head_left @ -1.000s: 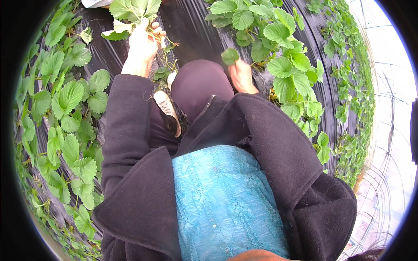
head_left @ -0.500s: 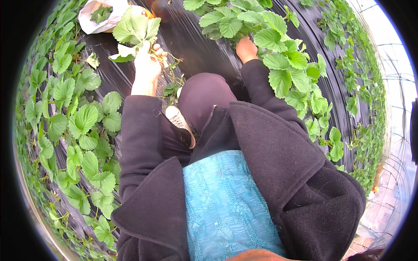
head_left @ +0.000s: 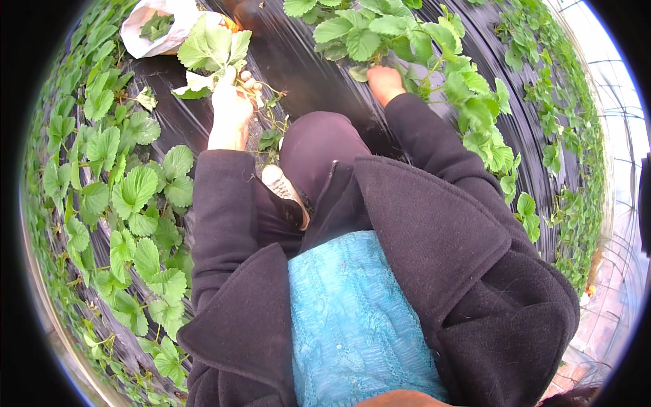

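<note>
A bunch of picked strawberry leaves point(head_left: 215, 49) with pale stalks is gripped in my left hand point(head_left: 234, 102), its fingers curled round the stems. To the right, my right hand point(head_left: 385, 82) reaches in low at the base of a strawberry plant point(head_left: 400, 34), close to the black plastic film. Its fingers are partly covered by leaves, and whether they grip a stem I cannot make out. Just beyond my left hand lies a white bag point(head_left: 159, 30) with some green leaves inside it.
Rows of strawberry plants point(head_left: 135, 193) run along my left, and another row point(head_left: 536, 115) lies at the far right. Black plastic film point(head_left: 298, 54) covers the ground between them. My shoe point(head_left: 281, 186) stands in the narrow furrow. A wire frame edges the right side.
My right hand has shifted slightly down and right, and the plant's leaves beside it have been pushed rightward, baring more of the film. My left hand still holds the leaves, nearly unmoved.
</note>
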Motion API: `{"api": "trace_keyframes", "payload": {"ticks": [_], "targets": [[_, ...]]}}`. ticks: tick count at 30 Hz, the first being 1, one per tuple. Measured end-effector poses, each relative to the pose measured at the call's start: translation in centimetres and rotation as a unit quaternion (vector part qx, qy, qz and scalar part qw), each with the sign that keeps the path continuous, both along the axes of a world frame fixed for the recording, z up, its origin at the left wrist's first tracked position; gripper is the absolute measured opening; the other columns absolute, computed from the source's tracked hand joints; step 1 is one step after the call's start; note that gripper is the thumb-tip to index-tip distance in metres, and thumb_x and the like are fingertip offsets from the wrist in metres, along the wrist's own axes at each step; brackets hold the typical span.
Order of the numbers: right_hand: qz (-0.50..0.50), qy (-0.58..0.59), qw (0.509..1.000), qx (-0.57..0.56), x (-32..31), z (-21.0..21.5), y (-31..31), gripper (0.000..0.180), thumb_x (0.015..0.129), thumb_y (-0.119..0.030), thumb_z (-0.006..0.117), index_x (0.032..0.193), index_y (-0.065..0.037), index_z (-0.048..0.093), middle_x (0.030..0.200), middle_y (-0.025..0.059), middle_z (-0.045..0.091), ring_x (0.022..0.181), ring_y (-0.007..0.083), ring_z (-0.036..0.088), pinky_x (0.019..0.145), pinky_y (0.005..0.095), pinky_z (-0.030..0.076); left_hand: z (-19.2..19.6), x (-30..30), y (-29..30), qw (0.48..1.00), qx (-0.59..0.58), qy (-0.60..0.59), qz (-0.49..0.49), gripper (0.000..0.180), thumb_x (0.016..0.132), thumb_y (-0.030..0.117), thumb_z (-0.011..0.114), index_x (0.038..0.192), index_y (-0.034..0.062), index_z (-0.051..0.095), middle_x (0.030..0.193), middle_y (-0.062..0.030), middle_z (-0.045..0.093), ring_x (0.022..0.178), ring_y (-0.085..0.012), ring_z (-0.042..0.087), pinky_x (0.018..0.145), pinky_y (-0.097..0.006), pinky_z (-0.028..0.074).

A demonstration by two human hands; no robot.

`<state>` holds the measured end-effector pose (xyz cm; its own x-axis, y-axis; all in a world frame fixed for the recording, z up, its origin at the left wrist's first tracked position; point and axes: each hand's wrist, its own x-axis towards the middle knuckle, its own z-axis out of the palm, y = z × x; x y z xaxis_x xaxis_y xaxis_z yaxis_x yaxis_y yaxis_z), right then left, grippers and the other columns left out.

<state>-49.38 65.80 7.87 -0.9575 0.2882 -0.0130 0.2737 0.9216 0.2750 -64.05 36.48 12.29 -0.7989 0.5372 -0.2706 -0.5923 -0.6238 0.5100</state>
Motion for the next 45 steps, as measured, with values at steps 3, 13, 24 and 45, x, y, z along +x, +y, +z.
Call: {"api": "trace_keyframes", "payload": {"ticks": [3,13,24,45], "targets": [[0.037,0.092,0.995,-0.021,0.5,1.1,-4.3,0.015,0.074,-0.009,0.047,0.073,-0.002,0.06,0.071,0.0149,0.062,0.066,0.0278,0.063,0.058,0.0378,0.05,-0.2,0.1,0.5,0.999,-0.031,0.002,-0.023,0.02,0.09,0.021,0.043,0.091,0.0011,0.047,0.07,-0.0054,0.046,0.057,-0.0155,0.042,0.059,-0.033,0.041],[0.136,0.144,0.924,-0.328,-7.3,6.8,-16.7,0.026,0.08,-0.016,0.043,0.096,0.005,0.045,0.073,0.0218,0.06,0.068,0.0356,0.061,0.06,0.0432,0.049,-0.7,2.7,2.9,0.995,-0.034,0.073,-0.052,0.03,0.085,0.019,0.056,0.108,0.0015,0.049,0.103,-0.0098,0.057,0.094,-0.0231,0.055,0.085,-0.037,0.044],[-0.042,0.418,0.561,-0.714,-7.7,3.5,-0.9,0.04,0.09,-0.029,0.038,0.118,-0.001,0.044,0.113,0.0115,0.053,0.111,0.0199,0.047,0.092,0.0351,0.036,-0.5,-0.5,-0.1,0.995,-0.008,-0.045,0.088,0.014,0.088,0.019,0.047,0.082,0.0064,0.046,0.062,-0.0015,0.044,0.057,-0.0161,0.045,0.06,-0.034,0.044],[-0.007,-0.009,1.0,0.023,-9.2,0.4,3.2,0.052,0.066,-0.037,0.067,0.095,0.002,0.05,0.082,0.013,0.061,0.079,0.0275,0.06,0.077,0.0417,0.041,-0.1,0.4,0.6,0.997,0.0,-0.067,0.027,0.013,0.087,0.019,0.05,0.085,0.0062,0.048,0.064,-0.0026,0.048,0.059,-0.0166,0.048,0.06,-0.034,0.045]]}}
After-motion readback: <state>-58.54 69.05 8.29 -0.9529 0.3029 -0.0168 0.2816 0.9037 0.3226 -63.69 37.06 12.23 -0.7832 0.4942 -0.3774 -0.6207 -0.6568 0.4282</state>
